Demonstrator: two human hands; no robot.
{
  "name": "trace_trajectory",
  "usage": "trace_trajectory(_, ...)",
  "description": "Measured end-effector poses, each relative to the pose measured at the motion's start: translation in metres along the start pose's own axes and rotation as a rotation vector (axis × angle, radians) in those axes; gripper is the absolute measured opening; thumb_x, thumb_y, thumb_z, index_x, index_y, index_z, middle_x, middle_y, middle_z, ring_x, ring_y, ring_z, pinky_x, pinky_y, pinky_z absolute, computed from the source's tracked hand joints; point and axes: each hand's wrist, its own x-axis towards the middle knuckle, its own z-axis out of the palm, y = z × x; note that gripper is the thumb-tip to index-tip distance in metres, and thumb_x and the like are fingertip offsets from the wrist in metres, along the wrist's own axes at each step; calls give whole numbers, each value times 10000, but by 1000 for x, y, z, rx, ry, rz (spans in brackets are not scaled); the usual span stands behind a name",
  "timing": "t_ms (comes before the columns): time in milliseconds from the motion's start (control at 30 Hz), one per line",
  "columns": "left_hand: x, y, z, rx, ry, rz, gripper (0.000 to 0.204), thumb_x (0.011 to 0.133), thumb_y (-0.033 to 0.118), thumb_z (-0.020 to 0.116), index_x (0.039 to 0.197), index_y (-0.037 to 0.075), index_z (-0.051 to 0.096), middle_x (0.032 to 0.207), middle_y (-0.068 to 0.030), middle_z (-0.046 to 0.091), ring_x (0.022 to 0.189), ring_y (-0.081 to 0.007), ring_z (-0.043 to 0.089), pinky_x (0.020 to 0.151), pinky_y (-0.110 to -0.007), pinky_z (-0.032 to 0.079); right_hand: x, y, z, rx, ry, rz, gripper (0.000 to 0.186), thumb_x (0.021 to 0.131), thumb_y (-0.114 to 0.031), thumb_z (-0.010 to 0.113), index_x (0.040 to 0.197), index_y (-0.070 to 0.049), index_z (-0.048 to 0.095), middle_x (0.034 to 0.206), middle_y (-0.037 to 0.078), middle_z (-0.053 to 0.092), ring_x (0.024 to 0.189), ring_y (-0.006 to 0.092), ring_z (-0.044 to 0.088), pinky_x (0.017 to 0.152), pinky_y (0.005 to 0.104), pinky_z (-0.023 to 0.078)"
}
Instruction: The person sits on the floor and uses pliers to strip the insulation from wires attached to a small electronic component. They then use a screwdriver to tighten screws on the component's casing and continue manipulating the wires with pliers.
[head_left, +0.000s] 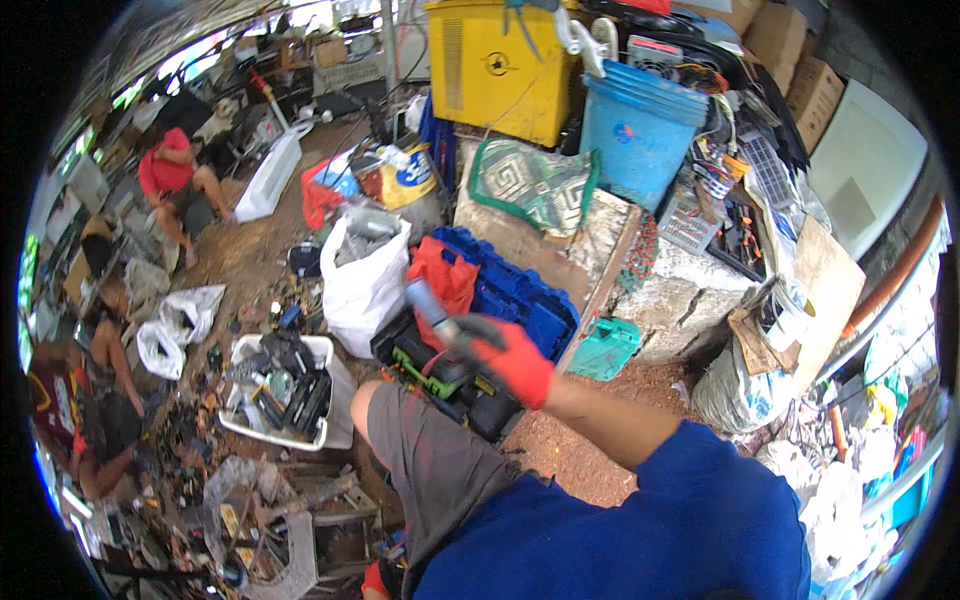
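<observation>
My right hand (pixel 505 360), in a red and grey work glove, is raised over the open tool case. Its fingers are closed around a short blue-grey cylinder with a metal-looking end (pixel 427 303); motion blur hides its exact kind. Below the hand lies the blue-lidded tool case (pixel 525 300), holding black items and a bright green one (pixel 425 372). A red bag or cloth (pixel 440 278) rests against the lid. Only a bit of red glove on my left hand (pixel 375 580) shows at the lower edge, beside my leg; its fingers are hidden.
A white bin (pixel 325 440) of black electronic scrap stands left of my knee, near a filled white sack (pixel 365 300). Ahead are a yellow bin (pixel 490 75) and blue buckets (pixel 640 130). Scrap covers the ground at left, where a person in red (pixel 165 165) and another person (pixel 75 400) sit.
</observation>
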Motion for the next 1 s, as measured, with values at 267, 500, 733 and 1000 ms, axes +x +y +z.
trace_trajectory(267, -24, 130, -41, -78, 115, 150, 497, 979, 340, 567, 1338, -4, 563, 1196, -187, 667, 1121, -282, 611, 973, -386, 462, -17, -47, -214, 5, 725, -285, 353, 1034, -217, 572, 1324, -16, 592, 1030, 102, 711, 787, 180, 687, 741, 327, 568)
trace_trajectory(500, -78, 209, -57, -159, 245, 259, 489, 984, 324, 569, 1341, -9, 560, 1210, -187, 661, 1125, -280, 607, 978, -386, 459, -41, -146, -358, -225, 1106, -709, 316, 1022, -211, 568, 1244, -4, 656, 1104, 73, 695, 882, 149, 655, 803, 314, 531)
trace_trajectory(733, -113, 236, -58, -182, 326, 311, 481, 988, 309, 572, 1343, -15, 557, 1224, -187, 655, 1129, -277, 603, 983, -385, 457, -6, -235, -485, -500, 1414, -567, 414, 963, -339, 627, 1224, -22, 676, 1176, 149, 707, 1003, 275, 686, 899, 379, 523)
trace_trajectory(1000, -139, 236, -64, -214, 380, 313, 471, 993, 291, 575, 1346, -21, 553, 1239, -188, 649, 1134, -275, 598, 989, -384, 454, 56, -198, -600, -1295, 1452, 582, 658, 848, -506, 624, 1352, -84, 613, 1415, 170, 585, 1293, 338, 577, 1068, 437, 464)
